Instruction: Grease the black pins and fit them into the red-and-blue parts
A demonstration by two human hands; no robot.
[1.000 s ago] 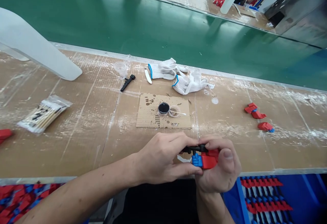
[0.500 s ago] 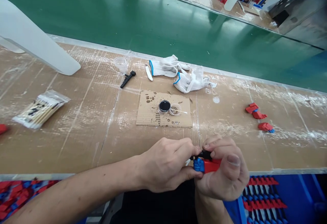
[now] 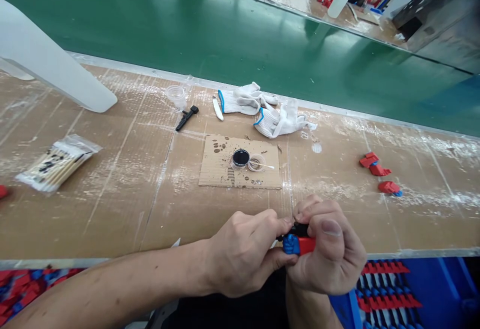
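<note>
Far left: curved white stand (image 3: 48,64) resting on the bench (image 3: 112,209), bagged swabs (image 3: 58,164) nearer in, a red piece (image 3: 2,192) cut off by the frame edge, and a tray of red-and-blue parts (image 3: 22,289) below the bench's near edge. Farther along, by the back rim: clear cup (image 3: 176,96), black part (image 3: 186,117), white spatula (image 3: 217,109), then two white gloves (image 3: 243,99) (image 3: 279,121) in loose heaps. Mid-bench: cardboard sheet (image 3: 221,179) with a black-filled pot (image 3: 240,158) and a small cup (image 3: 257,162) holding a swab. Stretch of scuffed bench between sheet and hands, nothing standing in it. Left hand (image 3: 243,254) closed, fingertips on the black piece (image 3: 298,229) atop the red-and-blue part (image 3: 300,245), thumb beneath. Right hand (image 3: 330,251) curled tight around the same part, thumb on its near side. Part gripped between both hands, just over the near edge, partly hidden by fingers. Right of the hands: loose red parts (image 3: 378,170) well apart, blue bin (image 3: 386,289) of ranked parts below the edge. Green belt (image 3: 225,34) along the bench's far side.
</note>
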